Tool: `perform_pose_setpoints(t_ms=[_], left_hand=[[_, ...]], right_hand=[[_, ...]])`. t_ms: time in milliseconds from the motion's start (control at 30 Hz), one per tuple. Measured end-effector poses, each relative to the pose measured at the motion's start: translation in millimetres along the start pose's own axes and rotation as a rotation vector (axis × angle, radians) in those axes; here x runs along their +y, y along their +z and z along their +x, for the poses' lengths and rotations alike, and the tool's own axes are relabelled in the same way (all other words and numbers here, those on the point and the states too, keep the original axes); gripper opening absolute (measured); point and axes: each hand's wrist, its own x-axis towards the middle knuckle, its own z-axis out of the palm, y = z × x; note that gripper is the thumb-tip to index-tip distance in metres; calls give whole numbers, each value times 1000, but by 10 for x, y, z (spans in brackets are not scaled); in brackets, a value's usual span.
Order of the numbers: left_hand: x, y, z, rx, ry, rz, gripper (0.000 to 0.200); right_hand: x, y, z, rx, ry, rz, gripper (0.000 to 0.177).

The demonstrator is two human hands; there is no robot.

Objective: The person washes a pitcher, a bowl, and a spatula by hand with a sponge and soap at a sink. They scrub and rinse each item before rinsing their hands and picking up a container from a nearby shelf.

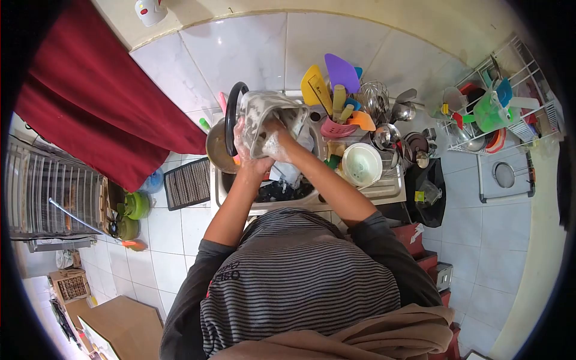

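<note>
A clear, squarish plastic container (pixel 264 101) smeared with white suds is held up over the sink, tilted with its opening toward me. My left hand (pixel 245 147) grips it from the left side and underneath, wet with foam. Inside the opening is my right hand (pixel 277 141), foam on its back and wrist. Its fingers are hidden by the container and suds, so whether they hold anything does not show. Below, the sink basin (pixel 307 201) holds a whitish crumpled item and dark items that I cannot identify.
A black curved faucet (pixel 235 99) and a round metal pan (pixel 217 147) stand left. To the right are a pink utensil basket (pixel 336 127), a white bowl (pixel 362 164), metal whisks and ladles, and a wire rack (pixel 522 78). A red curtain (pixel 102 90) hangs left.
</note>
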Motion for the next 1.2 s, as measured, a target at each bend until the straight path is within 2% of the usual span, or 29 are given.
perform_pose_setpoints(t_ms=[33,133,233,267,367,400,500,533,633,667,767,800,900,933,1033,1067,1200], left_hand=[[4,19,-28,-85,-56,-34,47],[-45,87,-51,32,-90,-22,45],[-57,156,3,100,-64,22,44],[-69,259,-17,120,-17,22,44],[-53,301,-4,134,8,-9,44],[-60,325,-22,134,16,-10,44],[-140,274,-59,92,36,-74,46],[-119,255,-72,182,13,-61,51],[-96,248,-167,156,-119,-58,47],[-77,221,-139,178,-114,-92,48],[-148,218,-119,190,-101,-53,49],[-202,156,-83,199,-57,-14,57],[-236,194,-144,314,-36,5,59],[-256,180,-143,346,-15,33,63],[-343,195,-229,363,15,70,63],[-352,243,-217,396,33,102,59],[-275,435,-192,419,66,68,56]], right_hand=[[-28,-60,-29,47,-77,-26,30],[0,-218,7,-72,-197,-523,28],[12,-104,33,85,-207,-935,27],[33,-133,53,159,-277,-910,25],[-103,-165,122,131,-157,-740,21],[-115,-162,165,209,-172,-664,15],[-51,-139,250,-7,-65,-414,22],[-64,-171,241,-108,-125,-452,18],[-88,-341,228,-419,-321,-566,10],[-6,-270,176,-377,-342,-607,11],[214,0,5,-8,-342,-891,11],[231,51,26,-133,-218,-1016,15],[154,-151,19,-93,-367,-837,20],[122,-185,43,-236,-337,-867,24],[218,-257,223,162,-947,-692,10],[203,-235,193,99,-804,-488,14],[173,-37,262,-328,-422,-837,18]])
